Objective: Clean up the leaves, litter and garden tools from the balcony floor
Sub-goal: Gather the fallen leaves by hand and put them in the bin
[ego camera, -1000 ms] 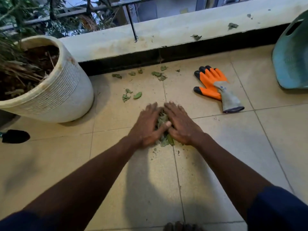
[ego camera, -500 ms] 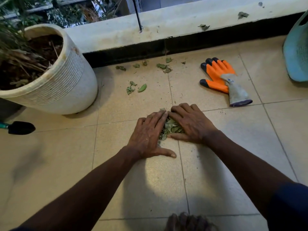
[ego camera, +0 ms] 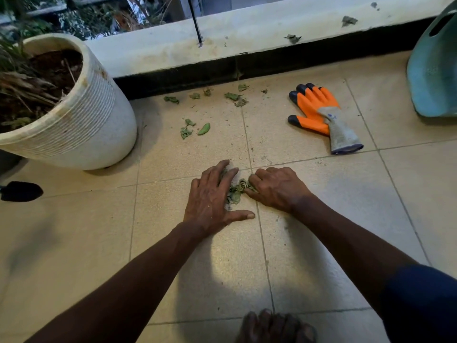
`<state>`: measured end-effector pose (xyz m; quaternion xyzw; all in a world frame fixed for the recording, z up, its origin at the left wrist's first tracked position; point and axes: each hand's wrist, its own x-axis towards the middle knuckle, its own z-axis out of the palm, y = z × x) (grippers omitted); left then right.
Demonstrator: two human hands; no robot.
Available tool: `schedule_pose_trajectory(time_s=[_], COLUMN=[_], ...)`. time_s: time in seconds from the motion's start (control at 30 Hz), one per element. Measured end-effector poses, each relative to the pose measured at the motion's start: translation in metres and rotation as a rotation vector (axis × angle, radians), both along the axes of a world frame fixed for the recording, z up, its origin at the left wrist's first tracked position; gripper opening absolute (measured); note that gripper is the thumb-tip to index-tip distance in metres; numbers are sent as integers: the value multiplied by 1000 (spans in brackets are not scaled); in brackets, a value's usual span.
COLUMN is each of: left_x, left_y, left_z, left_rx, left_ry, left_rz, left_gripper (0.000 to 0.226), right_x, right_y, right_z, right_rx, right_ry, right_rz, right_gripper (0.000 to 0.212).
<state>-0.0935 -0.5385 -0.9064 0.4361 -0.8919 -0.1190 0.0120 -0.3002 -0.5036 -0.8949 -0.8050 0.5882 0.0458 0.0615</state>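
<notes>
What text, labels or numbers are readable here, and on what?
No text can be read in this frame.
Orange glove: small blue mark on its grey cuff, too small and blurred to read.
White pot: no print visible.
Teal container: no print visible.
Ledge: no print visible.

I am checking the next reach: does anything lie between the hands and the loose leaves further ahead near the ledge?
Nothing visible does. Only bare tile separates the left hand and right hand from the loose leaves; the glove lies rightward, the pot leftward.
</notes>
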Motion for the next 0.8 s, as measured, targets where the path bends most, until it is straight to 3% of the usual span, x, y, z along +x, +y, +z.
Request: schedule_pose_trajectory(time_s=[0.2, 0.27, 0.33, 0.47, 0.6, 0.7, 0.8], left_x=[1, 1, 1, -6, -37, -60, -71], left_y=[6, 7, 6, 8, 20, 27, 30], left_z=[-3, -3, -3, -7, -13, -10, -7], left_rx=[-26, -37, -43, -52, 48, 161, 99], left_ry=[11, 12, 28, 56, 80, 221, 243], left_rz=[19, 66, 156, 281, 353, 227, 46], left_gripper=[109, 111, 111, 106, 108, 104, 95], right_x=[1, 1, 3, 8, 10, 7, 4], right_y=[1, 4, 12, 42, 61, 65, 71], right_z=[-3, -7, -11, -3, 11, 11, 12], right_rx=[-3, -23, -142, -276, -181, -135, -117], right_ry=[-10, -136, -417, -1221, -1895, -2162, -2327], right_rz=[-20, -124, -331, -819, -1321, -1419, -1411], right_gripper=[60, 62, 57, 49, 35, 32, 33])
